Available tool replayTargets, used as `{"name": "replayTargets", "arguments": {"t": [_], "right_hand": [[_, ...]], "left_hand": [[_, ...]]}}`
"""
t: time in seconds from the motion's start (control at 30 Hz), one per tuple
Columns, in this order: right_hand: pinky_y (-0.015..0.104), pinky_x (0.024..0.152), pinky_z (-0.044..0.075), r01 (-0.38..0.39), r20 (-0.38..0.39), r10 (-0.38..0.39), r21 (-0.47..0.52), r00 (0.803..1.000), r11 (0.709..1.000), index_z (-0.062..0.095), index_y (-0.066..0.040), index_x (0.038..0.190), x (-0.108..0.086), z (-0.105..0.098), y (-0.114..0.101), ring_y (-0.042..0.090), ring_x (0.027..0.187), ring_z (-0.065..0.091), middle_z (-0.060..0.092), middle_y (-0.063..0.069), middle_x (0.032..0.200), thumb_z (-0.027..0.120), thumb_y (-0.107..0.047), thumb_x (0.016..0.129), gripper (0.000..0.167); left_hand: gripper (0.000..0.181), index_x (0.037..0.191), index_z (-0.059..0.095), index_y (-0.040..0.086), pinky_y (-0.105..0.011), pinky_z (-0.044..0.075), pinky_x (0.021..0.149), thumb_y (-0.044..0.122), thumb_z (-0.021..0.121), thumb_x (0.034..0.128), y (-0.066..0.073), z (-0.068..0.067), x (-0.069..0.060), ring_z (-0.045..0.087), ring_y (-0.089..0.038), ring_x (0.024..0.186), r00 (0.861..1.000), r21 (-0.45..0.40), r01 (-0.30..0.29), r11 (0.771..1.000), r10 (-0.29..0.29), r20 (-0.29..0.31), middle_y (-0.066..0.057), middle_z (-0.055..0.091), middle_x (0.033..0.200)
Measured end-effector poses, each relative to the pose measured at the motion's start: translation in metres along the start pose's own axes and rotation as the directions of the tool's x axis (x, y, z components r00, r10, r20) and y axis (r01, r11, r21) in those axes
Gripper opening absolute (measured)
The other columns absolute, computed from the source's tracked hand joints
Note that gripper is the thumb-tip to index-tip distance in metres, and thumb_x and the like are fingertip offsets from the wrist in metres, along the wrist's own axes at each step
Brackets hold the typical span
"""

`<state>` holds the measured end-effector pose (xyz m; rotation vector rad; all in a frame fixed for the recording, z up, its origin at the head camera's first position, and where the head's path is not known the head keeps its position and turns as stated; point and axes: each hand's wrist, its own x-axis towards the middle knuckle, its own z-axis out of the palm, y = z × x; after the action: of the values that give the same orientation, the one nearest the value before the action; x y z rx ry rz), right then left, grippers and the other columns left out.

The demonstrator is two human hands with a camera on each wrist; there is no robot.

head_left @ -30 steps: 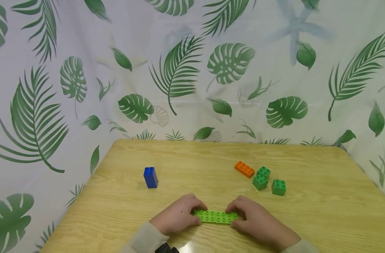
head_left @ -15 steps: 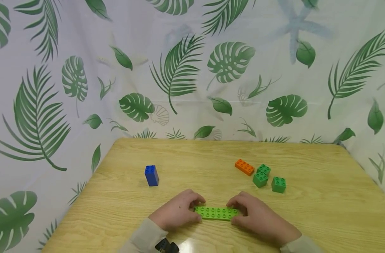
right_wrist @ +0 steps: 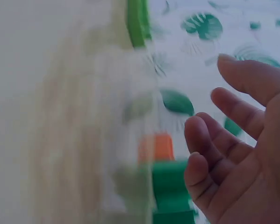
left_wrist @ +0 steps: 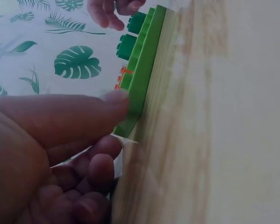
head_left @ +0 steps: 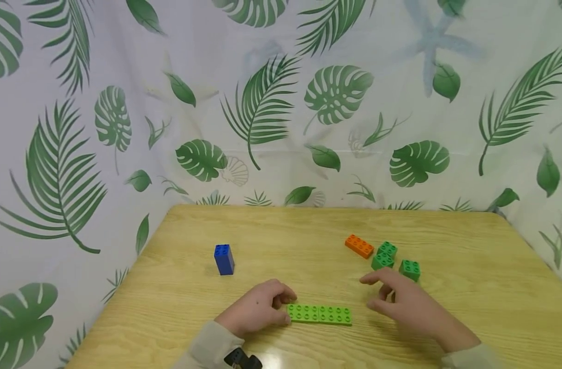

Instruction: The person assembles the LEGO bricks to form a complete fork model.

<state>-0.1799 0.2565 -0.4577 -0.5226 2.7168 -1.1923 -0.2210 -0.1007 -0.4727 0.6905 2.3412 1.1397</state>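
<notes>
I record a strip of two lime-green plastic studded bricks (head_left: 319,314), laid end to end with a seam at the middle, on the pale wood-grain table (head_left: 281,246) in front of the person. Its studs face upward.

The left hand (head_left: 261,306) is at the strip's left end, fingers bent round it. My left wrist view shows the thumb against the brick's end; I cannot tell whether every other fingertip makes contact.

The right hand (head_left: 403,302) is off the strip, beyond its right end. Its thumb and index finger are moderately spread with a gap between them, the remaining fingers bent. My right wrist view is blurred, but the gap shows there too.

Beyond the right hand I note three dark-green, square studded plastic bricks: one at the rear (head_left: 387,249), one directly in front of it (head_left: 382,262), and one to the right (head_left: 410,268), partly covered by the hand in my head view. An orange rectangular studded brick (head_left: 359,246) lies just left of the rear one.

A tall blue studded block (head_left: 224,260) stands upright at left, well apart from the others.
</notes>
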Motion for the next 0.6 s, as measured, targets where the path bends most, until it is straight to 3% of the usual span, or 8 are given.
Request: {"name": "replayTargets", "arguments": {"t": [0.13,0.3,0.43,0.6], "right_hand": [[0.03,0.068,0.05,-0.018,-0.118,0.014,-0.031,0.993,0.999,0.061,-0.013,0.134,-0.011,-0.025,0.013,0.01,0.083,0.059,0.059,0.009,0.124,0.07,-0.029,0.098,0.041],[0.031,0.067,0.051,-0.111,-0.215,0.088,-0.096,0.973,0.989,0.057,-0.009,0.139,-0.022,-0.051,0.032,0.014,0.088,0.059,0.057,0.013,0.129,0.067,-0.032,0.1,0.046],[0.036,0.069,0.051,-0.186,-0.21,0.162,-0.097,0.964,0.978,0.049,-0.005,0.146,-0.023,-0.064,0.047,0.023,0.097,0.059,0.05,0.02,0.14,0.063,-0.038,0.101,0.057],[0.039,0.073,0.053,-0.208,-0.14,0.199,-0.056,0.97,0.977,0.04,0.001,0.151,-0.018,-0.069,0.064,0.031,0.104,0.061,0.042,0.03,0.145,0.065,-0.04,0.1,0.07]], "left_hand": [[0.031,0.117,0.07,0.018,-0.031,0.046,0.081,0.016,0.08,0.0871,-0.002,0.002,0.001,0.055,-0.012,0.089,1.0,0.035,0.001,0.999,0.0,-0.01,0.01,0.06,0.1],[0.03,0.116,0.071,0.018,-0.031,0.047,0.082,0.017,0.08,0.0876,-0.003,0.001,0.003,0.056,-0.01,0.089,1.0,0.05,-0.008,0.999,0.008,-0.007,0.011,0.06,0.1],[0.03,0.116,0.071,0.018,-0.03,0.048,0.08,0.017,0.08,0.0879,-0.003,0.0,0.004,0.056,-0.01,0.088,1.0,0.049,-0.02,0.999,0.02,-0.005,0.01,0.061,0.099],[0.028,0.114,0.071,0.018,-0.03,0.047,0.079,0.017,0.08,0.0875,-0.004,0.001,0.004,0.056,-0.01,0.086,1.0,0.051,-0.022,0.998,0.022,-0.007,0.009,0.06,0.097]]}}
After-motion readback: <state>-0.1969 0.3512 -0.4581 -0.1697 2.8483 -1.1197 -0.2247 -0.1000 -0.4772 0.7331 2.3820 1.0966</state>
